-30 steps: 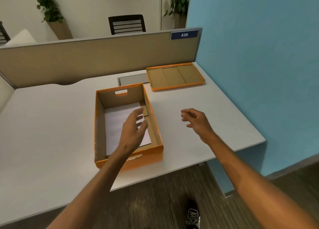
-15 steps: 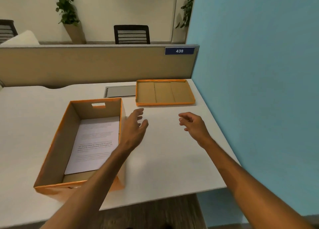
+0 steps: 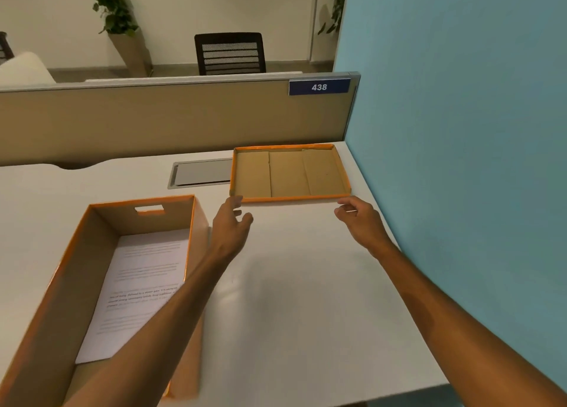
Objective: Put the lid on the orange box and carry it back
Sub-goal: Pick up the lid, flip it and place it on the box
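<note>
The orange box (image 3: 76, 271) stands without a lid on the white desk at the lower left, with a printed sheet of paper (image 3: 141, 290) lying inside it. Its orange lid (image 3: 290, 173) lies upside down at the desk's far right corner, brown inside facing up. My left hand (image 3: 230, 225) is open, fingertips at the lid's near left corner. My right hand (image 3: 359, 219) is open with curled fingers just below the lid's near right corner. Neither hand holds anything.
The white desk (image 3: 300, 299) ends at a front edge close to me. A beige partition (image 3: 153, 121) with a blue "438" sign closes the back, a blue wall (image 3: 460, 130) the right. A grey cable hatch (image 3: 199, 173) sits left of the lid. A black chair stands beyond.
Both hands have reached forward from the middle of the desk to the lid's near corners. My view has moved closer, so the box now sits lower left.
</note>
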Demonstrator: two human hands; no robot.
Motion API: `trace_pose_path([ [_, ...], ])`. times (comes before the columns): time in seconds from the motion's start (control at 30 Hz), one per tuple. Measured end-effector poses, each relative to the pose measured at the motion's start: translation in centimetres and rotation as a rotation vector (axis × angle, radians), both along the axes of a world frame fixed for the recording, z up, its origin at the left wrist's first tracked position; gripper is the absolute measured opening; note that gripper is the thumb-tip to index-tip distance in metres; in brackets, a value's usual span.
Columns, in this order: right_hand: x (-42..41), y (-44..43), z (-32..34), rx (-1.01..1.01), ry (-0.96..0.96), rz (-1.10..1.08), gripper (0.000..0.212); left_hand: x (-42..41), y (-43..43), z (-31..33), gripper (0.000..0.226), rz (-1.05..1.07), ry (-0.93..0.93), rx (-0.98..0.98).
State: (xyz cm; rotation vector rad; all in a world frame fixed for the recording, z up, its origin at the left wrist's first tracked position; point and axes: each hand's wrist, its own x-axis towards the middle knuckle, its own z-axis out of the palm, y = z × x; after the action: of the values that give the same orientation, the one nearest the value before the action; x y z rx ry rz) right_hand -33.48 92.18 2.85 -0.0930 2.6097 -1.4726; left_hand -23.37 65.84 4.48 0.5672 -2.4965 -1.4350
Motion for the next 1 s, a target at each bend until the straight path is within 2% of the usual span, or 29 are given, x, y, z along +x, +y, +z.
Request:
trace_pose_path([
  [0.17,-5.3,-0.6,-2.6,0.054,-0.054,-0.046,0.031,-6.1,-2.4,-3.4,0.054,0.081,-0.096,0.091],
  [0.47,-13.2,-2.3,-7.7,0.170,-0.144,-0.210,0.062,-13.8,-5.6,-9.2,0.070,0.289,-0.269,0.188],
  [0.7,-17.1,-2.6,-9.7,0.115,-0.250,-0.327,0.078,-16.7,-7.2,-11.4,0.063,0.337,-0.359,0.257],
  [0.87,-18.5,-2.3,-10.3,-0.059,-0.322,-0.434,0.073,-17.5,-7.8,-11.8,0.054,0.372,-0.368,0.355],
  [0.93,-18.9,-2.2,-10.3,-0.156,-0.369,-0.493,0.057,-17.5,-8.0,-11.7,0.047,0.379,-0.350,0.395],
  [1.0,-19.0,-2.0,-10.1,-0.242,-0.389,-0.510,0.029,-17.5,-8.2,-11.7,0.051,0.394,-0.306,0.440],
])
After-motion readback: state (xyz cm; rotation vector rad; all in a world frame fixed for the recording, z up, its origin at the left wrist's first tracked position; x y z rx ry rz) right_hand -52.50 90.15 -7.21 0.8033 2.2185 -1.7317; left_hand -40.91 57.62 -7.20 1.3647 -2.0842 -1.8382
